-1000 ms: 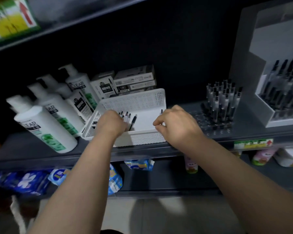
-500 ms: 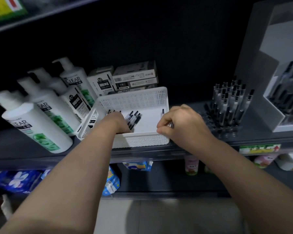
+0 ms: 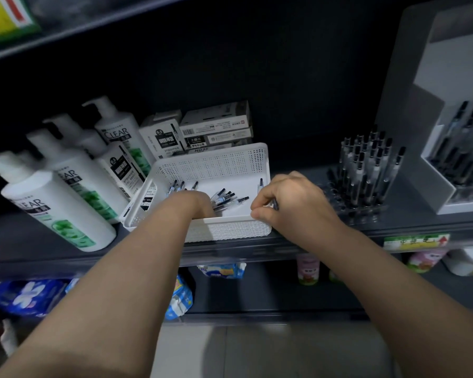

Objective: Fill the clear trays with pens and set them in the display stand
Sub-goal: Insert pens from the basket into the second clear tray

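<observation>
A white perforated basket [image 3: 216,165] sits on the dark shelf and holds loose black-and-clear pens [image 3: 227,196]. My left hand [image 3: 194,204] reaches down into the basket among the pens, its fingers hidden behind the front wall. My right hand [image 3: 290,199] rests at the basket's right front corner, fingers pinched on a pen whose dark tip shows beside my fingers. To the right stands a clear tray [image 3: 363,205] with several upright pens. A grey display stand [image 3: 448,148] at far right holds more pens.
White shampoo pump bottles [image 3: 58,211] lean at the left of the basket. Boxes of pens [image 3: 216,129] are stacked behind it. A lower shelf holds packaged goods [image 3: 219,270], and a price label [image 3: 415,241] is on the shelf edge.
My left hand has pushed deeper into the basket, spreading a bunch of pens to its right. My right hand has stayed at the basket's right corner. The camera has moved slightly.
</observation>
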